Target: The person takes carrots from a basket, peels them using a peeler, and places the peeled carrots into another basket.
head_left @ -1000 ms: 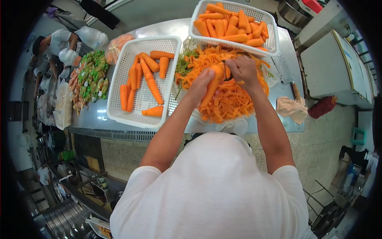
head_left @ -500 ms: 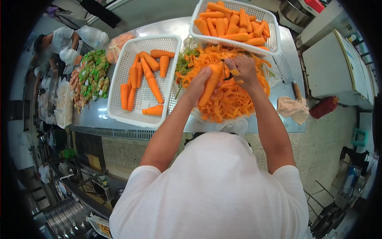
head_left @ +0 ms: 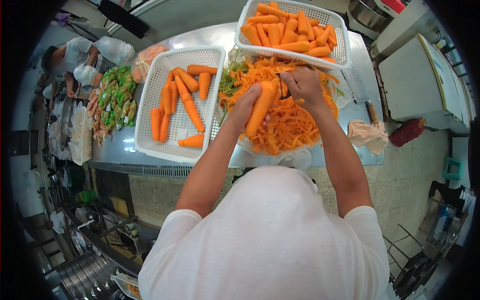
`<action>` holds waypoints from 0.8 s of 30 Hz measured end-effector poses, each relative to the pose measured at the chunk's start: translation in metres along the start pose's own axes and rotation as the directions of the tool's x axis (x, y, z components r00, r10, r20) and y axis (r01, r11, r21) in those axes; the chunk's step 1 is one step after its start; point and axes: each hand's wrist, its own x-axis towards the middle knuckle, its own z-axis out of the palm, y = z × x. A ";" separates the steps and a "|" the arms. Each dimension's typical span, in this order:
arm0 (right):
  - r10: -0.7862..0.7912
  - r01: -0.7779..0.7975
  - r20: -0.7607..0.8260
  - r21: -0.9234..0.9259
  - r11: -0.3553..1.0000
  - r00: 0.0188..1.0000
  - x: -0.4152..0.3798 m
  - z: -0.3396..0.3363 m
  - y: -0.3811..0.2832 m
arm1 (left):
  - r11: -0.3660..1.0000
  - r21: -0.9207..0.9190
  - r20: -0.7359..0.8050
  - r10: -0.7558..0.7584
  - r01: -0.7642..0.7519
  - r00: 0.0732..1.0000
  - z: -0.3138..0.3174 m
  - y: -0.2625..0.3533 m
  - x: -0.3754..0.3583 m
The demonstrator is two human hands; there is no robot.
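A thick orange carrot [head_left: 261, 107] is gripped in my left hand [head_left: 246, 106], tilted, over a heap of carrot peelings [head_left: 290, 131]. My right hand [head_left: 303, 86] is closed on a dark-bladed peeler [head_left: 284, 93], whose head is close beside the upper end of the carrot; whether it touches cannot be made out. To the left, a white perforated basket [head_left: 216, 102] holds several carrots lying loosely. Behind the heap stands a second white basket [head_left: 342, 55], piled with carrots. Green carrot tops [head_left: 230, 82] stick out at the left of the peelings.
A cleaver [head_left: 357, 87] and a beige cloth [head_left: 367, 135] lie at the table's right end. Farther left are green-wrapped bundles [head_left: 116, 95] and a clear bag of orange pieces [head_left: 147, 61]. Another person [head_left: 77, 57] stands at the far left.
My right hand with the peeler has shifted slightly, and a peel strip that was on the blade no longer shows there. The carrot has moved slightly down and left.
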 end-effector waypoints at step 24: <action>0.070 -0.072 -0.175 0.000 0.997 0.982 -0.041 -0.025 0.044 | 0.894 -0.402 0.066 0.243 -0.197 0.968 0.008 0.039 0.033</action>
